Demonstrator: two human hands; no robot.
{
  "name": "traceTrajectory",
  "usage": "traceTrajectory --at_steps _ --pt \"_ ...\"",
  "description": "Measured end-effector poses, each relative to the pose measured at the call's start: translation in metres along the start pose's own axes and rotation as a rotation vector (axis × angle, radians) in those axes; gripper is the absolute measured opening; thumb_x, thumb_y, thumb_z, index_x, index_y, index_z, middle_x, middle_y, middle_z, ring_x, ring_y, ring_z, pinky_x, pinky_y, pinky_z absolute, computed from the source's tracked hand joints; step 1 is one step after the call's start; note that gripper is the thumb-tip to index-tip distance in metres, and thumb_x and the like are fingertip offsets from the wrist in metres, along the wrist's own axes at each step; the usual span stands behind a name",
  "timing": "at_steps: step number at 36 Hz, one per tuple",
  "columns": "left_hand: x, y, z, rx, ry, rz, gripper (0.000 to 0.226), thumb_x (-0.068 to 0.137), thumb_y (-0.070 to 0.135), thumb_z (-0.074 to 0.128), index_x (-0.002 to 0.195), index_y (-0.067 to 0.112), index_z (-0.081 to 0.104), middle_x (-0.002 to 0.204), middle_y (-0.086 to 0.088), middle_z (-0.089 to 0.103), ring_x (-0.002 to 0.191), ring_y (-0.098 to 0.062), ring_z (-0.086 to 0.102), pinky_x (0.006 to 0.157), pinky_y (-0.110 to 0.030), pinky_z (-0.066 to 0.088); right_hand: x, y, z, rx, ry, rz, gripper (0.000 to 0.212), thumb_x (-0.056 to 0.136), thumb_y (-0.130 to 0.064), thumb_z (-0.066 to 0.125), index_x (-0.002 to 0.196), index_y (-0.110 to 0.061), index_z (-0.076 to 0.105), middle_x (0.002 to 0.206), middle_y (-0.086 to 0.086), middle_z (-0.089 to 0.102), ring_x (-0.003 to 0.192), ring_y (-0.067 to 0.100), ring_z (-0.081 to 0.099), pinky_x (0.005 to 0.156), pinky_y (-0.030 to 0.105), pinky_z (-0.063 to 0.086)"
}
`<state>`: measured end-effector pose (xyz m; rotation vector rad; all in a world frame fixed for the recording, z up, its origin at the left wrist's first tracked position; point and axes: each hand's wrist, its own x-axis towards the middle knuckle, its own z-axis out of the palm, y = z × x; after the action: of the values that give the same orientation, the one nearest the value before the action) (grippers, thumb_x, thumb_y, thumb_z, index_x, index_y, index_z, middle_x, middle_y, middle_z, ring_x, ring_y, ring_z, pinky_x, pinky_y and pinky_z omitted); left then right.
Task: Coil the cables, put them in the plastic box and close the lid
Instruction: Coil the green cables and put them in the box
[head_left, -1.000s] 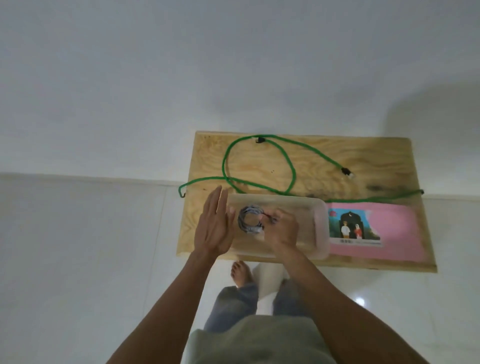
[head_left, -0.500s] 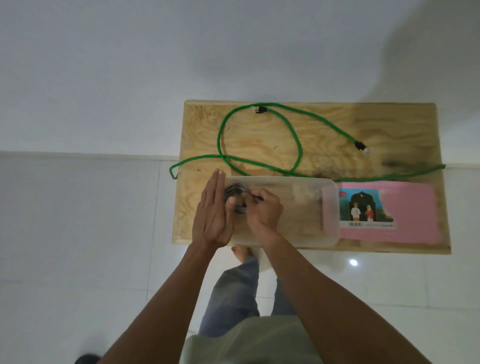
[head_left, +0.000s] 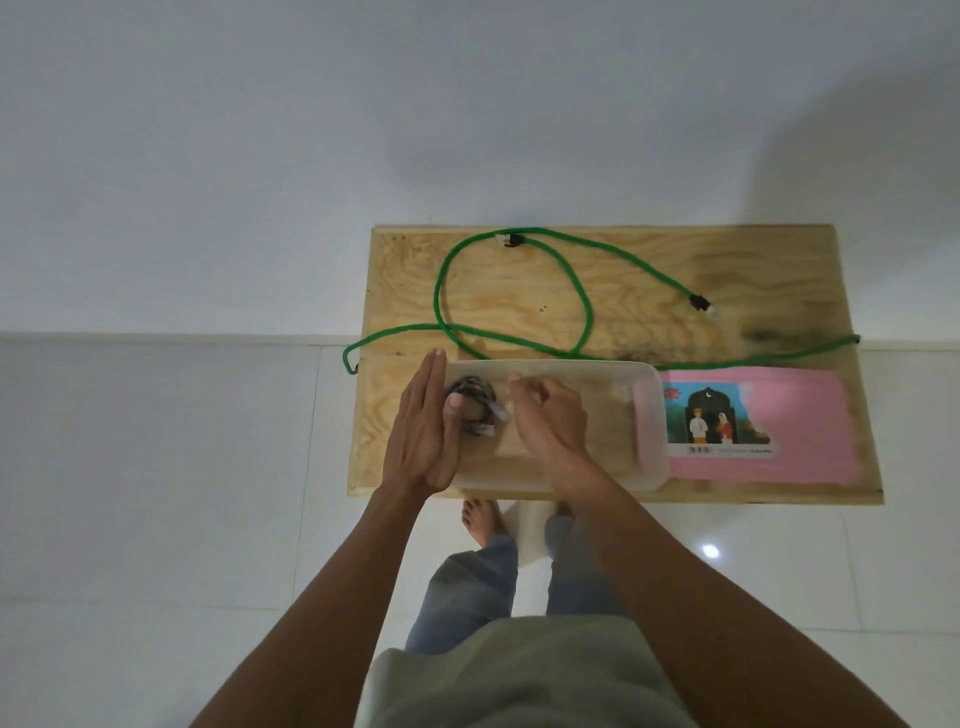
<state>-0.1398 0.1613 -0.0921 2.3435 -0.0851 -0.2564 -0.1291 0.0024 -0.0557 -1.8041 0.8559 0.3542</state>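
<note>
**Already one cable in the box, one left on the tabletop**

Already a dark coiled cable (head_left: 474, 405) lies inside the clear plastic box (head_left: 571, 371), at the left end of it. The left hand (head_left: 423, 431) stands at this end with the fingers straight and together, and the thumb (head_left: 453, 404) is laid on the coil; it does not curl around anything, so I read this hand as open and only steadying the coil and the box wall. The right hand (head_left: 548, 421) is over the middle of the box, just beside the coil. Its fingers are curled, but the hand is blurred, and I cannot tell if it holds the end of the cable or nothing.

Behind the box, the green cable (head_left: 587, 306) is spread in wide loops over the wooden tabletop (head_left: 649, 260). It is not coiled, and one bend of it hangs over the left edge. To the right of the box a pink lid (head_left: 779, 415) with a printed picture lies flat on the tabletop, touching or partly under the right end of the box; which one I cannot say.

By my judgement the task is somewhere near the middle. The first cable seems coiled and placed. What is left is to coil the green cable, put it in the box beside the dark one, and then set the pink lid on top and press it closed.
</note>
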Motion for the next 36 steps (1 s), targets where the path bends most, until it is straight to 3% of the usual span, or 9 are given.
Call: traceTrajectory --at_steps 4,7,9,11,13,18,23,30,36 --pt "0.006 0.007 -0.012 -0.04 0.051 -0.086 0.061 0.106 0.047 0.02 0.158 0.015 0.024 0.165 -0.006 0.027 0.152 -0.019 0.019 0.124 -0.041 0.02 -0.006 -0.009 -0.022 -0.048 0.013 -0.107 0.017 0.093 -0.033 0.062 0.085 -0.02 0.07 0.082 -0.007 0.066 0.086 0.014 0.063 0.073 0.023 0.043" --pt "0.023 0.016 -0.022 -0.035 0.113 -0.112 0.057 0.107 0.044 0.027 0.153 0.012 0.034 0.158 -0.011 0.039 0.147 -0.026 0.031 0.12 -0.045 0.028 0.0 -0.022 -0.039 -0.014 0.011 -0.193 0.02 0.092 -0.022 0.064 0.072 -0.026 0.067 0.079 -0.007 0.071 0.083 0.016 0.072 0.077 0.028 0.056" --pt "0.039 0.023 -0.029 0.008 0.132 -0.1 0.05 0.107 0.038 0.036 0.146 0.008 0.044 0.149 -0.015 0.049 0.14 -0.031 0.041 0.114 -0.046 0.036 0.009 -0.035 -0.052 -0.043 0.043 -0.266 0.018 0.092 -0.016 0.062 0.077 -0.023 0.07 0.079 -0.008 0.07 0.08 0.012 0.07 0.078 0.023 0.056" --pt "0.058 0.03 -0.032 0.074 0.138 -0.068 0.041 0.105 0.029 0.045 0.136 0.004 0.054 0.138 -0.018 0.058 0.129 -0.036 0.049 0.105 -0.047 0.043 0.023 -0.048 -0.063 -0.082 0.088 -0.32 0.014 0.091 -0.009 0.062 0.082 -0.014 0.072 0.074 -0.01 0.065 0.071 0.0 0.061 0.066 0.001 0.044" --pt "0.076 0.039 -0.033 0.106 0.118 -0.065 0.035 0.104 0.025 0.049 0.13 0.004 0.059 0.132 -0.019 0.061 0.124 -0.037 0.052 0.099 -0.047 0.045 0.042 -0.057 -0.071 -0.137 0.117 -0.324 0.011 0.09 -0.006 0.063 0.086 -0.008 0.073 0.08 -0.004 0.068 0.069 0.0 0.058 0.058 -0.004 0.037" --pt "0.118 0.056 -0.029 0.236 0.016 -0.141 0.04 0.1 0.026 0.053 0.136 0.009 0.056 0.142 -0.015 0.055 0.13 -0.035 0.048 0.104 -0.05 0.043 0.098 -0.062 -0.078 -0.262 0.089 -0.26 0.012 0.089 -0.006 0.061 0.095 -0.008 0.072 0.107 0.01 0.072 0.094 0.019 0.066 0.075 0.015 0.043" --pt "0.159 0.064 -0.025 0.337 -0.052 -0.386 0.042 0.1 0.023 0.052 0.139 0.007 0.047 0.14 -0.018 0.054 0.126 -0.039 0.05 0.1 -0.053 0.043 0.143 -0.055 -0.077 -0.413 -0.018 -0.16 0.027 0.093 -0.018 0.06 0.119 -0.014 0.065 0.134 0.008 0.059 0.118 0.023 0.059 0.088 0.014 0.033" --pt "0.196 0.06 -0.01 0.465 -0.145 -0.601 0.025 0.099 0.019 0.049 0.12 0.007 0.052 0.119 -0.017 0.063 0.115 -0.037 0.057 0.099 -0.049 0.04 0.164 -0.048 -0.063 -0.55 -0.06 -0.151 0.028 0.09 -0.017 0.06 0.117 -0.009 0.06 0.118 0.016 0.065 0.115 0.033 0.059 0.094 0.035 0.05" --pt "0.207 0.07 -0.015 0.259 0.057 -0.608 0.022 0.1 0.015 0.049 0.105 0.003 0.067 0.107 -0.017 0.068 0.099 -0.035 0.061 0.076 -0.037 0.042 0.168 -0.064 -0.058 -0.381 -0.044 -0.1 0.033 0.086 -0.006 0.062 0.117 -0.017 0.065 0.115 0.009 0.07 0.108 0.026 0.065 0.085 0.02 0.043"
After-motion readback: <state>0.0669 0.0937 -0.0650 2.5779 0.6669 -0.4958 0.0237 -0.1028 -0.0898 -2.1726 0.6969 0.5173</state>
